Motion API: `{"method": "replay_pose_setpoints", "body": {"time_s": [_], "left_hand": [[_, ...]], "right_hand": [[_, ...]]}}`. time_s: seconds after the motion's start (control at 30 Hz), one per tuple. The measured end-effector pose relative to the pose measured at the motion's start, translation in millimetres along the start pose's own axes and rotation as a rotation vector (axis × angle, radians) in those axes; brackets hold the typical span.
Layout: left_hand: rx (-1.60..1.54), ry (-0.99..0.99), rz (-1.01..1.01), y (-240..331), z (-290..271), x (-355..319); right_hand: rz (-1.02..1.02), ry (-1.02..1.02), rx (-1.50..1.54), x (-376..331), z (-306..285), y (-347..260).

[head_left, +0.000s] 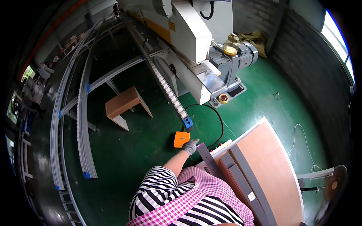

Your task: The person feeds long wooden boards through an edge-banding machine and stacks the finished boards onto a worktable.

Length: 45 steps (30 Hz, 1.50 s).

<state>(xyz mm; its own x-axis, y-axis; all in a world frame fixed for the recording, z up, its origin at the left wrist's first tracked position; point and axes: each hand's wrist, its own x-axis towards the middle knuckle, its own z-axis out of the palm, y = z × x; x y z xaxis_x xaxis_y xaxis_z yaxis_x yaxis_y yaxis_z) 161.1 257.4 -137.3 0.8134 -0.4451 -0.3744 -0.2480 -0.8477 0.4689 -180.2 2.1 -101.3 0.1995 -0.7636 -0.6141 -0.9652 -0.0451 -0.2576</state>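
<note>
My left hand (190, 146), in a grey glove, reaches forward at the middle of the view, fingers stretched out and nothing visible in them. Just left of it is an orange box-shaped thing (181, 139), partly behind the hand. Close to the fingertips, on the right, lies the end of a narrow grey-purple panel strip (206, 157); whether the hand touches it I cannot tell. More grey strips and a brown one (229, 174) lie beside it on a wood-coloured board (266, 154) with a white edge. My right hand is out of view.
A roller rail (166, 88) with a blue end runs along a large white machine (194, 37). Further roller rails (83, 124) stand left. A small brown bench (122, 101) is on the green floor. A black cable (221, 126) curves near the orange box; a fan (335, 184) stands right.
</note>
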Motion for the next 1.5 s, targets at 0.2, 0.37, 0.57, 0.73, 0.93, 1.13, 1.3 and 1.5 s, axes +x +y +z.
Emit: {"method": "replay_pose_setpoints", "body": {"time_s": [0.2, 0.37, 0.57, 0.73, 0.93, 1.13, 1.3, 1.5], "left_hand": [[-0.162, 0.148, -0.013, -39, 41, -6], [-0.385, 0.084, -0.010, -100, 87, -8], [-0.205, -0.256, -0.156, -98, 29, -33], [-0.076, -0.348, -0.040, -127, 17, -25], [-0.066, -0.441, -0.105, -146, 0, -4], [-0.060, -0.430, -0.068, -190, 11, 24], [-0.208, -0.400, -0.231, -212, 10, 27], [-0.125, -0.369, -0.233, -210, 16, -32]], "right_hand": [[-0.002, -0.004, -0.035, -8, 2, -2], [0.035, -0.006, -0.056, -13, 6, -3], [0.069, 0.004, -0.113, -22, 13, -12], [0.102, -0.002, -0.162, -35, 18, -18], [0.160, -0.013, -0.222, -52, 28, -18], [0.197, -0.019, -0.298, -66, 28, -17], [0.171, -0.011, -0.344, -70, 29, -18], [0.097, 0.017, -0.387, -76, 34, -8]]}}
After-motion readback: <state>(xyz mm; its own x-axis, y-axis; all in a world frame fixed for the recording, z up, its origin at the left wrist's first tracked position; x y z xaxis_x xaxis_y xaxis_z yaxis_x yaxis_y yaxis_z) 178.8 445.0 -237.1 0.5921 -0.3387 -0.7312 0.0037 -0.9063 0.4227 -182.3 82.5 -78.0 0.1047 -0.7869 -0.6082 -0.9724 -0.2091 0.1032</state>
